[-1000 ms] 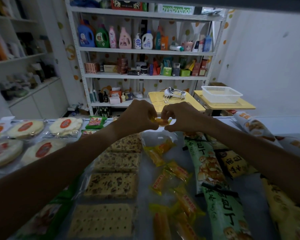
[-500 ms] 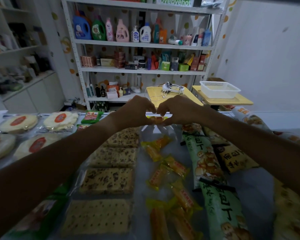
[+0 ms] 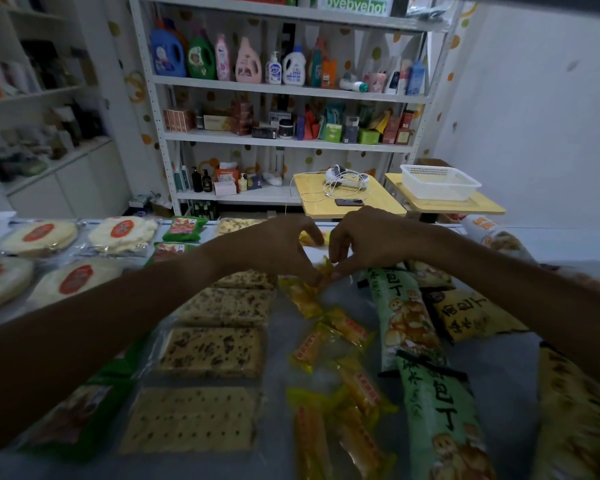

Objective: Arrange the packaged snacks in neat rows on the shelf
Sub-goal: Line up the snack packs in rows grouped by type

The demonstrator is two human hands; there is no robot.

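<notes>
My left hand (image 3: pixel 274 245) and my right hand (image 3: pixel 371 237) meet over the far middle of the shelf surface (image 3: pixel 281 368). Both pinch a small yellow snack packet (image 3: pixel 325 266) between their fingertips. Below it a loose row of several yellow-orange packets (image 3: pixel 329 334) runs toward me. A column of flat clear-wrapped seeded biscuit packs (image 3: pixel 212 351) lies to the left. Green bread bags (image 3: pixel 406 320) and yellow bread bags (image 3: pixel 471 317) lie to the right. Another yellow packet (image 3: pixel 310 237) sits behind my hands.
Round flatbread packs (image 3: pixel 73 278) with red labels fill the far left. Small green packets (image 3: pixel 182 228) lie near the back edge. Beyond stand a white rack of bottles and boxes (image 3: pixel 284 88), two yellow tables (image 3: pixel 347 199) and a white basket (image 3: pixel 439 181).
Both hands have come down and slightly toward me with the small yellow packet, from the back edge to just above the top of the yellow packet row.
</notes>
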